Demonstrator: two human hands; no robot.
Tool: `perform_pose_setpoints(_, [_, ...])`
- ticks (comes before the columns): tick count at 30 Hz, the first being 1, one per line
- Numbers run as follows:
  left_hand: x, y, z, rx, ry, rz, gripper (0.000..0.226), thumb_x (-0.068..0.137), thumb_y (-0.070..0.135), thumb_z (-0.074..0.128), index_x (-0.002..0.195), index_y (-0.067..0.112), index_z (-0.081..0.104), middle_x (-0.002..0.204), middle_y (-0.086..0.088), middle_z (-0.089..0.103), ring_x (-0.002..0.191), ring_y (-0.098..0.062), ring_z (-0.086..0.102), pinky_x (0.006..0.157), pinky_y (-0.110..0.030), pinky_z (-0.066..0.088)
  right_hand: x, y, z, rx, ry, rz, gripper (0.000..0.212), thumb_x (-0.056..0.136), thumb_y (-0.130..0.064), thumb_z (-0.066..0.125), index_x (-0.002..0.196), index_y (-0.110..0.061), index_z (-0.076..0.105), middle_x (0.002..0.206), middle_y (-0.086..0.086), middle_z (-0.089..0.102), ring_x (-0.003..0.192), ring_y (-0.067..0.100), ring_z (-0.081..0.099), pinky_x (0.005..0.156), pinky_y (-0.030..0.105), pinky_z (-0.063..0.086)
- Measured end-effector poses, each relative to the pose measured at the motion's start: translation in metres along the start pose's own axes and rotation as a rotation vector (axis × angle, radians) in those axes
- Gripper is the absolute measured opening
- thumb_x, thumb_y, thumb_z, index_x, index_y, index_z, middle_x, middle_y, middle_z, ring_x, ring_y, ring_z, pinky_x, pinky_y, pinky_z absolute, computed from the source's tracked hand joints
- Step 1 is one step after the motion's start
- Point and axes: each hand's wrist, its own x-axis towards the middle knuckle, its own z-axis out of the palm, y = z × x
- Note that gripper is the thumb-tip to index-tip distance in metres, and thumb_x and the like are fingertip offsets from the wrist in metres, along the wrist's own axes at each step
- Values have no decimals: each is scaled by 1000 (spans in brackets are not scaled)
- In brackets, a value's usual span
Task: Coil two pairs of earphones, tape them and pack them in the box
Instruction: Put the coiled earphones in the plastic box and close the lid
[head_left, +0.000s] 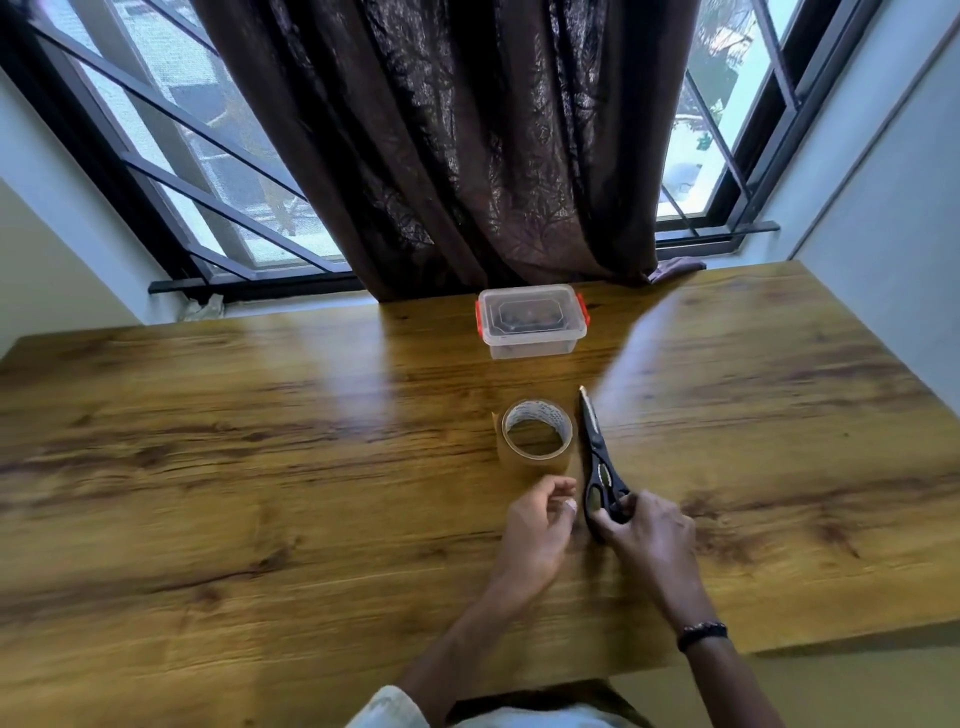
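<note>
Right hand fingers grip the scissors handles; blades lie on the surface, tip pointing away. Left hand fingers loosely curled, holding nothing, just short of the tape. Box sits lid-on at the far edge by the curtain; contents unclear through the plastic.

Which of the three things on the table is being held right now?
The scissors: the right hand grips their handles. The tape roll sits untouched beside the left hand, and the lidded box stands far back.
</note>
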Motion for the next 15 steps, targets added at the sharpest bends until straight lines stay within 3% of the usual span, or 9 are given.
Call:
perform_pose_setpoints(3, [5,-2,-10,190,173,243,25,95,14,54,120,16,60,116,4,62,107,-5,54,93,-15,43,2,9,-14,443,-19,67,13,83,-25,73,88,-15,65,84,1,67,75,11,60,60,16,40])
perform_pose_setpoints(6, [21,-5,-16,484,259,416,32,92,17,58,124,14,58,120,0,62,114,-14,52,100,-25,39,7,13,-20,646,-5,44,13,84,-18,73,94,-14,65,87,-1,68,83,12,64,68,17,45])
perform_pose_setpoints(9, [36,-10,-17,688,204,423,41,88,25,63,126,12,56,122,-2,63,117,-20,52,107,-34,35,16,12,-19,743,28,37,11,84,-20,73,92,-17,66,87,1,70,84,15,67,74,25,52])
perform_pose_setpoints(12, [45,-16,-20,777,157,420,32,86,27,65,115,12,64,109,-3,69,109,-22,57,108,-35,34,24,13,-16,758,24,32,14,84,-24,74,94,-18,67,88,3,73,85,20,70,80,37,58])
perform_pose_setpoints(15, [51,-19,-22,779,138,444,25,85,22,66,108,12,67,104,-4,72,106,-22,60,111,-35,32,27,14,-14,753,11,16,16,83,-26,74,95,-17,68,87,4,74,85,21,71,81,40,58])
